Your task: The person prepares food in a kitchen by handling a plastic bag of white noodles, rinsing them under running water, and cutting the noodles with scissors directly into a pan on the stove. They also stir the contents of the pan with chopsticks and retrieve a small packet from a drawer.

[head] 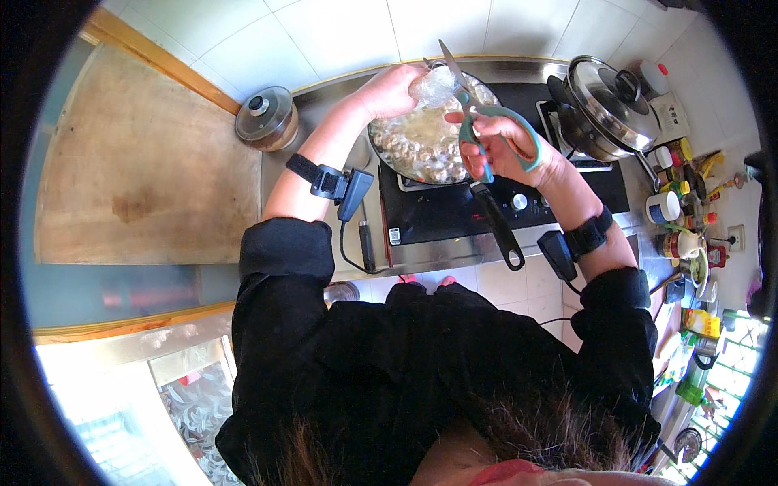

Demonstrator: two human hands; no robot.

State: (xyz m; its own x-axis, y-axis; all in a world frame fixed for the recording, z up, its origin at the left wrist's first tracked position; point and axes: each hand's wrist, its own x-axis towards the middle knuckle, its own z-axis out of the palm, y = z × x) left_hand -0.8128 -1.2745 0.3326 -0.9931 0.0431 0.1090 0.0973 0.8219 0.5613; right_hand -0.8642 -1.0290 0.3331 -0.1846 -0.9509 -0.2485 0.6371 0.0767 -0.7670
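My left hand (392, 91) grips a crumpled clear plastic bag (434, 87) above the far side of a frying pan. In my right hand (507, 143) is a pair of scissors (467, 103) with teal handles, fingers through the loops. Its blades point away from me, spread apart, beside the bag. Whether they touch the plastic I cannot tell. Below both hands the pan (419, 155) holds pale, bubbling liquid with many small chunks. The pan's black handle (498, 226) sticks out towards me over the front edge of the black cooktop (425, 222).
To the right, a lidded pot (608, 112) stands on the other burner. A glass-lidded pot (265, 118) sits left, near a wooden board (146, 164). A black-handled utensil (365, 243) lies on the counter. Several jars and bottles (674, 188) crowd the right wall.
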